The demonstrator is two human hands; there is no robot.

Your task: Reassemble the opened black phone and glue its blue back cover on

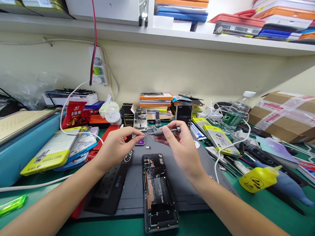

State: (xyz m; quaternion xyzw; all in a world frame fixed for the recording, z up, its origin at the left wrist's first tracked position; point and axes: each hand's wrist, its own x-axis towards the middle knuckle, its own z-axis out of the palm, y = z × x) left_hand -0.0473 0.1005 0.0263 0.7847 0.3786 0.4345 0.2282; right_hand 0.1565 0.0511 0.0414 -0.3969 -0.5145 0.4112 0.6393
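Observation:
A grey screwdriver (176, 129) lies level in the fingers of my right hand (183, 149), its thin shaft pointing left. At the shaft's tip, the thumb and fingers of my left hand (115, 146) are pinched together; whatever is between them is too small to make out. Below both hands lies an opened phone (161, 193), its battery and inner parts showing. To its left is a detached black back cover (108, 188) with a camera cut-out. A small SIM tray (148, 147) rests on the grey work mat (192, 193) above the phone.
An opened phone (140, 119) and a lit phone (184, 114) stand at the back. Battery packs (50, 149) are stacked left. On the right are a yellow bottle (258, 179), a water bottle (235, 113), loose tools, a white cable and a cardboard box (285, 114).

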